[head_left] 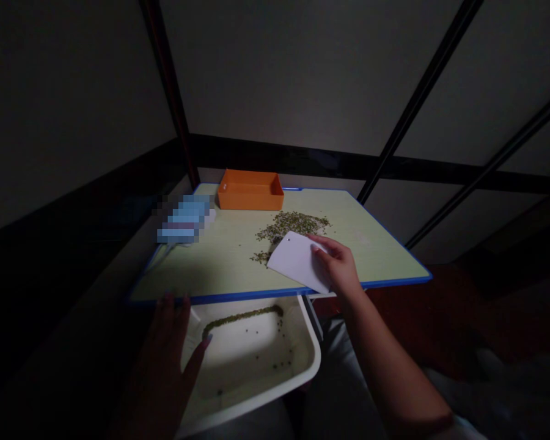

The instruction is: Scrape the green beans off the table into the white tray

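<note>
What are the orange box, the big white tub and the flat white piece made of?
The orange box looks like smooth plastic: thin, straight walls, one even colour. The white tub seems to be hard, smooth plastic, with a thick, rounded rim. The flat white piece in the right hand looks thin, matt and unbent: stiff plastic or card, I can't tell which.

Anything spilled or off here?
Loose greenish bits lie scattered directly on the tabletop, outside the orange bin; stray specks dot the white tub. Looks spill-like, possibly deliberate. No damage visible.
</note>
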`<state>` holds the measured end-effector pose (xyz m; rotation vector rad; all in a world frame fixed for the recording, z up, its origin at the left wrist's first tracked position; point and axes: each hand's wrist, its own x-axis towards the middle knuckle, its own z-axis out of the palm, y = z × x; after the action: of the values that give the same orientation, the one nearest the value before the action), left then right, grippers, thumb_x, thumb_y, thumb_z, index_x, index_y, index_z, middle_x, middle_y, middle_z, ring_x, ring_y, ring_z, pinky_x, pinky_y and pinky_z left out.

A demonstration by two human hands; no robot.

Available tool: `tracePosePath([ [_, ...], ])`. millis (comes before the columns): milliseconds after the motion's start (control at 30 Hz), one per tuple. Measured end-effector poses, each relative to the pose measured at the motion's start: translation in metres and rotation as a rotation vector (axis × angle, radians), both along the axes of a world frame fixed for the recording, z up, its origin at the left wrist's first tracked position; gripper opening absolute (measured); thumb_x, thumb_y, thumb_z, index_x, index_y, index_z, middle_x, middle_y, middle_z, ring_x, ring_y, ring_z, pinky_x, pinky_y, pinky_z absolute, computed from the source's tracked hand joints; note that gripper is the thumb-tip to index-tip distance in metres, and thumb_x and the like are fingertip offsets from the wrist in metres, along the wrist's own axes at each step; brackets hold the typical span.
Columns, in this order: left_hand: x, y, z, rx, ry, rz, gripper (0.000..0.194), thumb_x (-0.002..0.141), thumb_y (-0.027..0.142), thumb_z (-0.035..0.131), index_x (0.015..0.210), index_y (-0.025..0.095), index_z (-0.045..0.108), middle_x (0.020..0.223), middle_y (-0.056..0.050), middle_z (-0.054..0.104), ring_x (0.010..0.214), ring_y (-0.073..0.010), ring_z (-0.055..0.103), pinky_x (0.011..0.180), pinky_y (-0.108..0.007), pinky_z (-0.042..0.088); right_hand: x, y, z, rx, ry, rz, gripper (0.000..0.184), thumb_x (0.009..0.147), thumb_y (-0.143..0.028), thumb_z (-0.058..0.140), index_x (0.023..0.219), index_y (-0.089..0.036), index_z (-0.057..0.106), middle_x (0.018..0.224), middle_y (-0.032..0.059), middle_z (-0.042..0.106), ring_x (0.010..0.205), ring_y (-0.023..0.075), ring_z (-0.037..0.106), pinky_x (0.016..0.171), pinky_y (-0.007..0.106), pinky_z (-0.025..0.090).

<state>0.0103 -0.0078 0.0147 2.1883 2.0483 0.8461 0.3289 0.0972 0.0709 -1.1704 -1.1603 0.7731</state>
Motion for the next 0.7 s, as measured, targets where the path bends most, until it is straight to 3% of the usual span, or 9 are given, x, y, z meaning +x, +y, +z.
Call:
tracePosePath([
  [700, -0.0013, -0.0007, -0.0012, 0.044, 0.061, -0.021, 0.070, 0.086, 0.050, 0.037, 0.146, 0.035, 0.004, 0.162, -0.006, 0.009, 0.147, -0.0279, 0.015, 0.113, -0.053, 0.034, 0.0004, -0.0066, 0.0027, 0.005, -0.022, -0.084, 0.032, 0.067, -0.032, 0.069, 0.095, -0.019, 0.076, 0.108, 0.0095, 0.073, 0.105, 0.0268, 0.065, 0.096, 0.043, 0.044],
])
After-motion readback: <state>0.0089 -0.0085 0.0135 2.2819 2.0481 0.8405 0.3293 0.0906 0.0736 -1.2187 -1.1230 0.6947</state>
